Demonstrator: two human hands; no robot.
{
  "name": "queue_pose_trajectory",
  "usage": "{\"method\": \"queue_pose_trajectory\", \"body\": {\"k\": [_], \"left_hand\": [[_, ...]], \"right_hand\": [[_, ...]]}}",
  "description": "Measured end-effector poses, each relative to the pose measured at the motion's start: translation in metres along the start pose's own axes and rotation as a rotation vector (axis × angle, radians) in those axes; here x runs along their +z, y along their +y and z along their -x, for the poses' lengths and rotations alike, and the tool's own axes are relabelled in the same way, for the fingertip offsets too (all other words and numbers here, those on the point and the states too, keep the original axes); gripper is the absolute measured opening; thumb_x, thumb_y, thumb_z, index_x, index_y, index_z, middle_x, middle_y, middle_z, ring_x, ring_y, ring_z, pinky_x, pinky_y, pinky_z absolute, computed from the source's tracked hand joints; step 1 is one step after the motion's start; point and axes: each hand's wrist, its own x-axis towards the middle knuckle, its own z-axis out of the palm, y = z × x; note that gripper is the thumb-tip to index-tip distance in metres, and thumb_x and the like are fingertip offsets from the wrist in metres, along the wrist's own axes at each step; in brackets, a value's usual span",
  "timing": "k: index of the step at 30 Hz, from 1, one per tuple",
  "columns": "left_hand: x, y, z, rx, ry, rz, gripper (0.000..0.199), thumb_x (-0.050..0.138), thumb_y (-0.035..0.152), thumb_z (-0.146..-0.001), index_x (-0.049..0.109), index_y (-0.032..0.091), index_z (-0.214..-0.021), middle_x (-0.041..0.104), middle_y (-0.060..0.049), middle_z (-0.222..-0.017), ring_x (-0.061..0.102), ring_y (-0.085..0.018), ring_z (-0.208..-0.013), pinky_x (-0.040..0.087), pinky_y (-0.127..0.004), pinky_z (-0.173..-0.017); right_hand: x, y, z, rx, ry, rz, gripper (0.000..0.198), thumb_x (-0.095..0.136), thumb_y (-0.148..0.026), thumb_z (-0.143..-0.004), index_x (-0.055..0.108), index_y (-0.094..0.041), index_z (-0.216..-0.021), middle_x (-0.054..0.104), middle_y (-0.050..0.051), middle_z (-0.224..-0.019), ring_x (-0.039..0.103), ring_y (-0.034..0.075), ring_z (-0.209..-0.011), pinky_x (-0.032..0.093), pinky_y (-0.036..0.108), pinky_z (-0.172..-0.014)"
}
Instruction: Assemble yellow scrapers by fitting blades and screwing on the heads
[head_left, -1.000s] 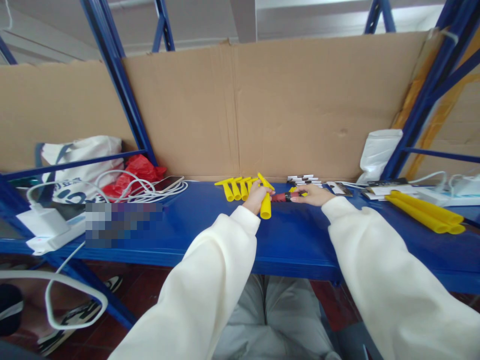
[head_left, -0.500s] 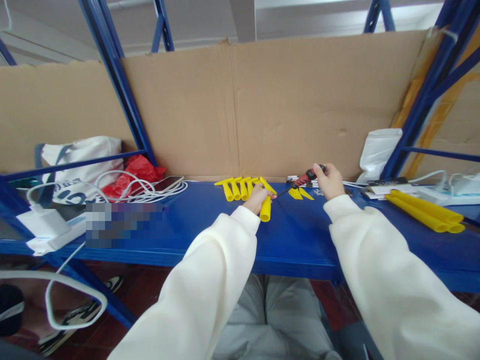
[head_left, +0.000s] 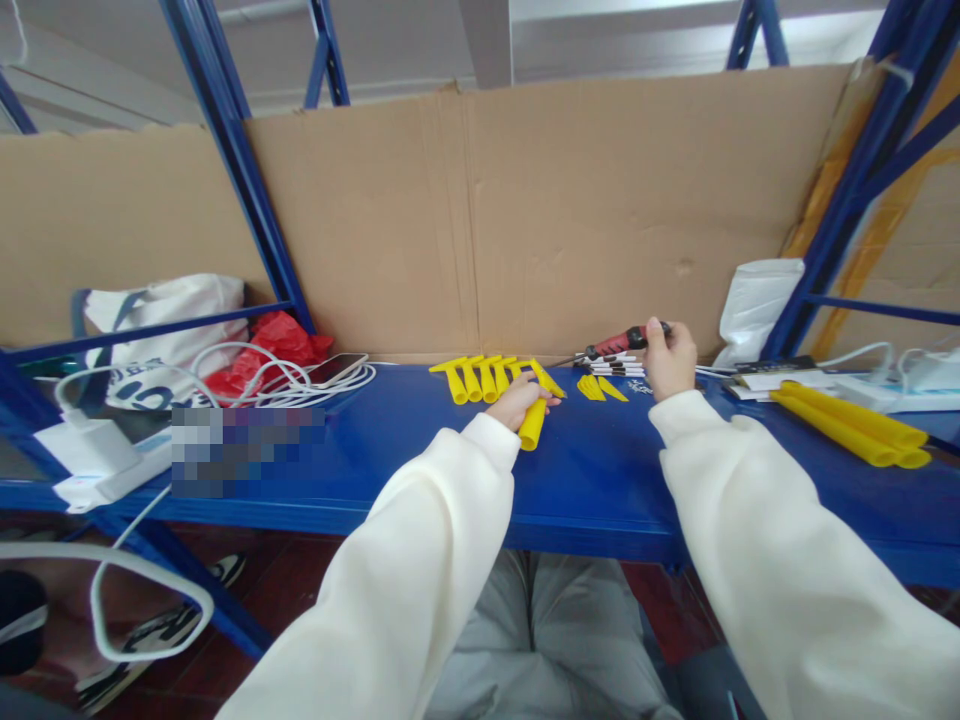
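My left hand [head_left: 517,402] is closed around a yellow tube [head_left: 532,428], its open end facing me. A flat yellow blade-shaped piece [head_left: 549,380] sticks out beyond the fingers at the tube's far end. My right hand [head_left: 673,362] grips the end of a screwdriver [head_left: 616,344] with a red and black handle, its shaft pointing left towards the yellow piece. Several yellow tubes with flat pieces at their tops [head_left: 471,382] lie in a row left of my left hand. Loose yellow blades [head_left: 592,388] and small silvery bits [head_left: 638,387] lie between the hands.
Yellow tubes [head_left: 847,425] lie at the right near a white power strip [head_left: 892,395]. White cables [head_left: 285,385], a red plastic bag [head_left: 289,340] and a white tote bag [head_left: 176,300] are at the left. Cardboard [head_left: 585,210] walls off the back.
The screwdriver has moved up and right, away from the yellow tube, and is now more level. My left hand has tilted the tube slightly.
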Motion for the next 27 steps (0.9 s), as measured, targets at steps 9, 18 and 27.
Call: {"method": "queue_pose_trajectory", "body": {"k": [9,18,27], "left_hand": [[-0.001,-0.001,-0.002,-0.02,-0.012,0.044,0.06,0.051,-0.007,-0.072,0.048,0.02,-0.125,0.068,-0.008,-0.102,0.068,-0.014,-0.065,0.045,-0.019,-0.046],[-0.002,0.0,-0.004,-0.024,0.006,0.084,0.061,0.056,-0.005,-0.07,0.05,0.021,-0.125,0.069,-0.009,-0.103,0.071,-0.02,-0.074,0.05,-0.024,-0.051],[-0.002,-0.001,-0.006,-0.027,0.007,0.088,0.058,0.058,-0.003,-0.071,0.051,0.022,-0.123,0.068,-0.009,-0.101,0.071,-0.02,-0.076,0.049,-0.022,-0.049]], "right_hand": [[-0.001,-0.009,0.003,0.017,0.017,0.041,0.054,0.04,-0.073,-0.081,0.05,-0.02,-0.079,0.058,0.005,-0.075,0.054,0.019,-0.074,0.044,0.035,-0.073],[-0.001,0.001,-0.001,0.023,0.006,0.001,0.054,0.038,-0.072,-0.082,0.051,-0.02,-0.083,0.056,0.003,-0.073,0.055,0.019,-0.073,0.045,0.034,-0.071],[0.0,0.002,-0.002,0.033,-0.002,-0.017,0.055,0.039,-0.074,-0.081,0.053,-0.02,-0.084,0.057,0.004,-0.072,0.056,0.019,-0.072,0.046,0.034,-0.068]]}}
